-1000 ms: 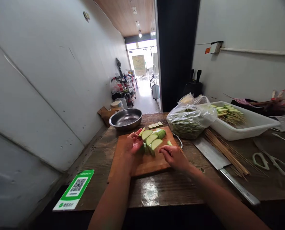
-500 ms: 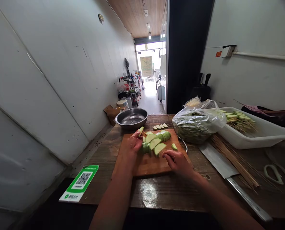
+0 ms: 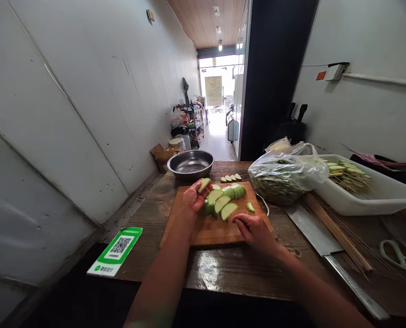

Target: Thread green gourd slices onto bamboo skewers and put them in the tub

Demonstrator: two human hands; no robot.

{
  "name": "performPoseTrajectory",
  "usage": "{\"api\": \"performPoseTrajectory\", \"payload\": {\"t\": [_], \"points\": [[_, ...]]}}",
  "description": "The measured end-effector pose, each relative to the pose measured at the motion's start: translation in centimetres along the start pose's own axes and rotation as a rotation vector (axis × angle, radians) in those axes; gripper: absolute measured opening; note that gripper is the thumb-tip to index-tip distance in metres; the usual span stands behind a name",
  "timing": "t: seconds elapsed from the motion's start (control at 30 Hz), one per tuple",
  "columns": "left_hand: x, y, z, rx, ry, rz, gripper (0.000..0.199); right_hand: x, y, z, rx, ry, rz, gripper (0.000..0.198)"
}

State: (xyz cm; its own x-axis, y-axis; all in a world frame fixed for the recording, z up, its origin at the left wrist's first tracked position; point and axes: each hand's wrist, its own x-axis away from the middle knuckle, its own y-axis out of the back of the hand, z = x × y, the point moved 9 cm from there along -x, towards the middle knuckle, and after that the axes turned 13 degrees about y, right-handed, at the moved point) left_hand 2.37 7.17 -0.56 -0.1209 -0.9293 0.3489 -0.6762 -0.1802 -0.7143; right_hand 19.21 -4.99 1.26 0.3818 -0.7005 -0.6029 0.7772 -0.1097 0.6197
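My right hand (image 3: 250,228) is closed around the end of a thin wooden skewer (image 3: 233,216), low over the cutting board (image 3: 203,234). Half-round zucchini slices (image 3: 228,211) with green skin and pale flesh are threaded along it. Pinched in the fingers of my left hand (image 3: 193,198) is another zucchini slice (image 3: 204,184), close to the skewer's far end. Whether the tip has entered that slice I cannot tell. Behind the skewer, a row of cut zucchini (image 3: 237,191) lies on the board, and a small end piece (image 3: 250,207) rests at the right.
A steel basin (image 3: 191,165) stands behind the board. To the right are a filled plastic bag (image 3: 285,175), a white tray (image 3: 380,208) of skewered slices, a cleaver (image 3: 315,232), loose skewers (image 3: 336,232) and scissors (image 3: 394,253). A green QR card (image 3: 117,250) lies left.
My left hand has turned its zucchini slice so the pale face shows more, near the skewer's far end. My right hand keeps its hold. The whole view has shifted slightly.
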Motion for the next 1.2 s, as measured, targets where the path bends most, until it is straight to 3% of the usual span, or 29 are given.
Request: {"api": "performPoseTrajectory", "payload": {"t": [0.2,1.2], "points": [[0.24,-0.01,-0.34,-0.011,-0.048,-0.015,0.008,0.01,-0.11,0.22,-0.004,0.031,0.001,0.02],[0.45,-0.39,0.13,-0.16,0.033,-0.01,0.012,0.03,0.11,0.37,-0.019,-0.029,0.005,0.022]]}}
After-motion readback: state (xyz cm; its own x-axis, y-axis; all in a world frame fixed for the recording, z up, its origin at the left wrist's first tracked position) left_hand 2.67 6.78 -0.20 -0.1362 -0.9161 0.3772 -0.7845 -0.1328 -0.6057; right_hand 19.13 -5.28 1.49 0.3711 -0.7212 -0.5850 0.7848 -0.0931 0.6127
